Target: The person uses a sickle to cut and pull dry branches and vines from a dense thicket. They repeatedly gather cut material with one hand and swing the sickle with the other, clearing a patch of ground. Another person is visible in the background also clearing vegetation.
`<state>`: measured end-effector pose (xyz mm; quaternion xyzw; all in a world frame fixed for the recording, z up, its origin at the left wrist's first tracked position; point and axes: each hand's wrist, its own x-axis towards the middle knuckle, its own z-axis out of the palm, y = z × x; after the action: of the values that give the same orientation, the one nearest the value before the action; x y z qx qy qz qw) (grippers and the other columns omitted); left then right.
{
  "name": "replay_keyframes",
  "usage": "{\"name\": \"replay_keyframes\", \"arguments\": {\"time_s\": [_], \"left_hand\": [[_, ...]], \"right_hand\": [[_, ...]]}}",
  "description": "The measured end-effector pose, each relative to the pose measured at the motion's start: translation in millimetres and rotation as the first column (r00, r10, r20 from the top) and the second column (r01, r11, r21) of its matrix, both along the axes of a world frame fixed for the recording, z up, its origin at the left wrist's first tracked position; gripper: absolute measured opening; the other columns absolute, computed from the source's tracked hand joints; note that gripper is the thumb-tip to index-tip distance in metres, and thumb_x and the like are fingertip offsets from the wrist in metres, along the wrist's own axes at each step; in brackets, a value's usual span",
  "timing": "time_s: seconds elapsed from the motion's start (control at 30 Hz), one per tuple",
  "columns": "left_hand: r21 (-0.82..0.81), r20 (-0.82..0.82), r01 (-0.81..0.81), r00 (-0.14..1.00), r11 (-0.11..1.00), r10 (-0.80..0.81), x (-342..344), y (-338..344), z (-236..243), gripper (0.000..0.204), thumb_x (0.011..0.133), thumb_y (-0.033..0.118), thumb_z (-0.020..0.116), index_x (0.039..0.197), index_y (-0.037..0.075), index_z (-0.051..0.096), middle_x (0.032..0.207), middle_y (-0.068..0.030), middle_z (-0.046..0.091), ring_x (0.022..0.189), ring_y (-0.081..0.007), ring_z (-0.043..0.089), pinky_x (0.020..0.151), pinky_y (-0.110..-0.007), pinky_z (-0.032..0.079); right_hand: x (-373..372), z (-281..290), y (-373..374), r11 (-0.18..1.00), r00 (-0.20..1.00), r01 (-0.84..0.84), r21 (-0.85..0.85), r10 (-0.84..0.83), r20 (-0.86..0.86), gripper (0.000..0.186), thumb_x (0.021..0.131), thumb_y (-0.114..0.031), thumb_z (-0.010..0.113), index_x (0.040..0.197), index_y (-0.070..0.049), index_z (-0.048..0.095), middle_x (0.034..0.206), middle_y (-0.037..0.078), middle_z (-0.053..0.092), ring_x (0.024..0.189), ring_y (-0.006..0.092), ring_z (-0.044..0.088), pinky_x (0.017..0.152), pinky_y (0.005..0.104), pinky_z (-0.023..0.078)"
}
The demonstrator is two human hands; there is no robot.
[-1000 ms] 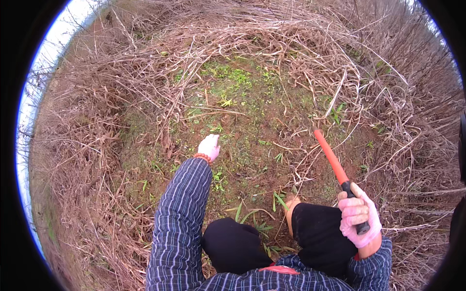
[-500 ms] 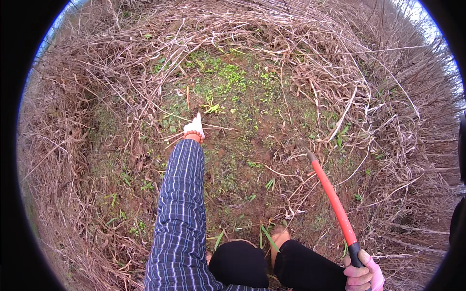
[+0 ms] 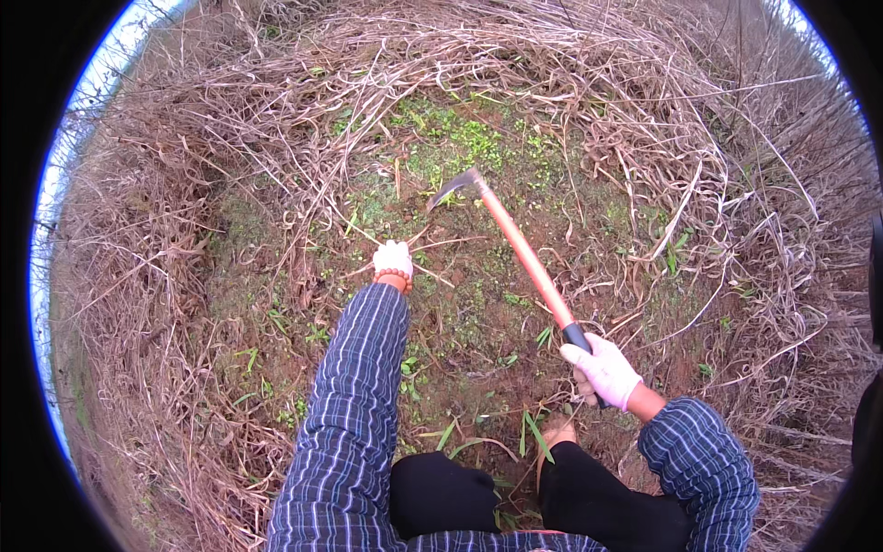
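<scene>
My left hand [image 3: 393, 259], in a pale glove with a beaded bracelet at the wrist, is low on the soil among thin dry stalks [image 3: 440, 241]. Its fingers are curled, and what lies in them is hidden. My right hand [image 3: 602, 370], in a pinkish glove, grips the dark end of a sickle with an orange handle [image 3: 520, 244]. The curved metal blade [image 3: 452, 189] is raised just above and to the right of my left hand, over a patch of low green plants [image 3: 474, 138].
Matted dry grass [image 3: 230, 156] rings the mossy soil, with bare upright twigs [image 3: 809, 156] at the right. My dark-clad knees [image 3: 441, 501] are at the bottom, and small leafy shoots [image 3: 533, 432] grow before them.
The sickle has swung up and leftward from the lower right, its blade now near my left hand. My left hand reached forward, then moved slightly back and right, its fingers now curled.
</scene>
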<state>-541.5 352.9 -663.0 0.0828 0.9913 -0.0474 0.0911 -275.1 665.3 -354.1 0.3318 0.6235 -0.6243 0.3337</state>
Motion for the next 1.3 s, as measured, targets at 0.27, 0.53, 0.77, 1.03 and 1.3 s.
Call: {"name": "replay_keyframes", "arguments": {"time_s": [0.27, 0.53, 0.77, 1.03, 1.3], "left_hand": [[0.225, 0.043, -0.275, 0.961, 0.935, 0.272, 12.9, -1.8, 13.2, 0.021, 0.089, 0.024, 0.063, 0.103, 0.008, 0.061, 0.104, -0.0175, 0.063, 0.083, -0.0351, 0.070, 0.068, -0.047, 0.057], [-0.103, 0.324, 0.044, 0.946, 0.994, -0.008, -14.2, 15.2, 16.6, 0.019, 0.091, 0.018, 0.052, 0.081, 0.009, 0.067, 0.078, -0.0109, 0.071, 0.069, -0.0220, 0.071, 0.060, -0.038, 0.057], [-0.049, 0.202, 0.399, 0.902, 0.916, -0.382, 59.6, 27.1, 93.5, 0.010, 0.088, 0.017, 0.056, 0.084, 0.009, 0.062, 0.077, -0.0109, 0.068, 0.064, -0.0268, 0.067, 0.058, -0.042, 0.055], [-0.122, 0.063, 0.243, 0.970, 0.962, -0.237, 163.9, -95.4, 194.8, 0.006, 0.093, 0.011, 0.053, 0.095, 0.008, 0.057, 0.084, -0.0134, 0.068, 0.073, -0.0303, 0.070, 0.062, -0.043, 0.056], [-0.175, -0.372, 0.171, 0.901, 0.970, -0.226, 303.8, -294.4, 415.6, 0.014, 0.085, 0.008, 0.057, 0.099, 0.009, 0.058, 0.082, -0.0171, 0.064, 0.072, -0.0380, 0.065, 0.060, -0.046, 0.051]], "right_hand": [[2.4, -29.0, -9.6, 0.891, 0.937, -0.292, 0.347, 0.340, -0.084, 0.042, 0.093, -0.044, 0.063, 0.099, -0.003, 0.055, 0.067, 0.004, 0.055, 0.056, 0.0137, 0.055, 0.052, 0.0320, 0.045], [-11.6, -69.9, -12.3, 0.804, 0.899, -0.372, 0.465, 0.436, -0.036, 0.044, 0.093, -0.045, 0.058, 0.102, -0.002, 0.057, 0.076, 0.014, 0.063, 0.069, 0.0262, 0.064, 0.066, 0.0414, 0.050], [96.4, -0.8, 32.5, 0.899, 0.954, -0.300, 0.320, 0.290, 0.080, 0.042, 0.094, -0.043, 0.059, 0.105, -0.003, 0.057, 0.073, 0.004, 0.059, 0.058, 0.0137, 0.057, 0.054, 0.0333, 0.047], [203.7, 50.1, 51.3, 0.963, 0.964, 0.267, -0.035, -0.267, -0.015, 0.031, 0.095, -0.037, 0.063, 0.105, -0.010, 0.051, 0.065, -0.003, 0.049, 0.048, 0.0055, 0.045, 0.042, 0.0238, 0.037], [253.2, 14.1, 86.3, 0.808, 0.786, 0.586, 0.065, -0.547, -0.288, 0.028, 0.097, -0.038, 0.061, 0.097, -0.016, 0.044, 0.055, -0.006, 0.035, 0.037, 0.0062, 0.034, 0.032, 0.0254, 0.028]]}}
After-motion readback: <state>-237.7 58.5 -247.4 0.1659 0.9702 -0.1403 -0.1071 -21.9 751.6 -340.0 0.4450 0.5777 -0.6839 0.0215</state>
